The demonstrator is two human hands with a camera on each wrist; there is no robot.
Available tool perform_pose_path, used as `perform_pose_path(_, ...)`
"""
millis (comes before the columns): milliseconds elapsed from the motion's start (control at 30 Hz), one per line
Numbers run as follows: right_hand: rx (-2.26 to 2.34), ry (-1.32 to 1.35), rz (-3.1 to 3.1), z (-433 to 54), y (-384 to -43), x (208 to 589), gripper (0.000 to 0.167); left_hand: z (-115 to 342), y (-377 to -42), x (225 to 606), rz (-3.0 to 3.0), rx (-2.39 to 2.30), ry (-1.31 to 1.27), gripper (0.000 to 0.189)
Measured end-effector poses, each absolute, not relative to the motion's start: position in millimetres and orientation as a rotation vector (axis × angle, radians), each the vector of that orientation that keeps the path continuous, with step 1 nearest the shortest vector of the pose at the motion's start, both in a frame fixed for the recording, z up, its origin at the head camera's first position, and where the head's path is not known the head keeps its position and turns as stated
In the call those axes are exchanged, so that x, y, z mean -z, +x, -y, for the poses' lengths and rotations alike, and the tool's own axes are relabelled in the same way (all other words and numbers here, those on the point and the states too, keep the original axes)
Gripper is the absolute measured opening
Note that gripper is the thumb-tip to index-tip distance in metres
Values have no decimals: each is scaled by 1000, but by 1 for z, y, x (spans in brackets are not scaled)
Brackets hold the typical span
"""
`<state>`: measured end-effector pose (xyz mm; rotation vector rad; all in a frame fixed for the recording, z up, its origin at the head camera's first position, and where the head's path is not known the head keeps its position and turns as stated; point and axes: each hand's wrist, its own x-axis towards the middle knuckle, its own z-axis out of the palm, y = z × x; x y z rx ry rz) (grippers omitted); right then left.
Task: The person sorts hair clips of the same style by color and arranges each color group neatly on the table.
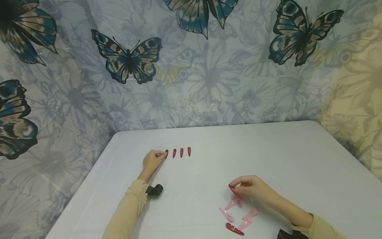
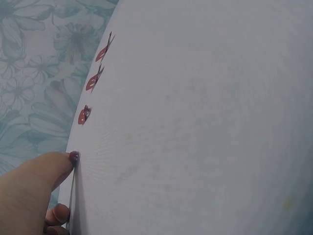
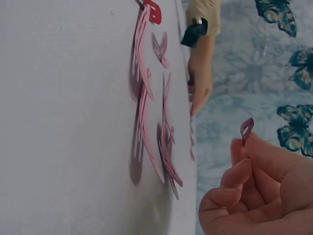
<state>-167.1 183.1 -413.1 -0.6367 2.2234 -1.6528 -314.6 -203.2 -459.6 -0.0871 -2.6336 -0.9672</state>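
Note:
My left hand (image 1: 152,161) is at the left end of a row of red snap hair clips, and its thumb and finger pinch the end clip (image 1: 166,152). In the left wrist view, only a dark red tip of that clip (image 2: 74,156) shows past the thumb. Three more red clips, the nearest one (image 1: 174,153) just to the right, stand side by side. My right hand (image 1: 253,187) pinches another red hair clip (image 1: 234,191) by its end, over a loose group of pink clips (image 1: 231,203). In the right wrist view, this clip (image 3: 247,129) sticks up from the fingertips.
More pink clips (image 1: 226,214) lie scattered in front of my right hand, with a red clip (image 1: 234,229) nearest me. All are on a white table (image 1: 197,186). Behind it hangs a butterfly-patterned cloth (image 1: 209,83). Dark cameras, one (image 1: 154,190) at the left wrist, are strapped on.

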Motion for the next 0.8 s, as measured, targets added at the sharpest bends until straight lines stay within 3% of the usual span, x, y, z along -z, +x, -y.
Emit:
perform_pose_path(200, 1599, -582, -2313, -180, -176, 406, 29, 200, -309, 451, 2680, 926, -64, 21)
perform_pose_path(800, 1439, -597, -2442, -169, -211, 392, 34, 202, -308, 450, 2708, 927, -56, 23)
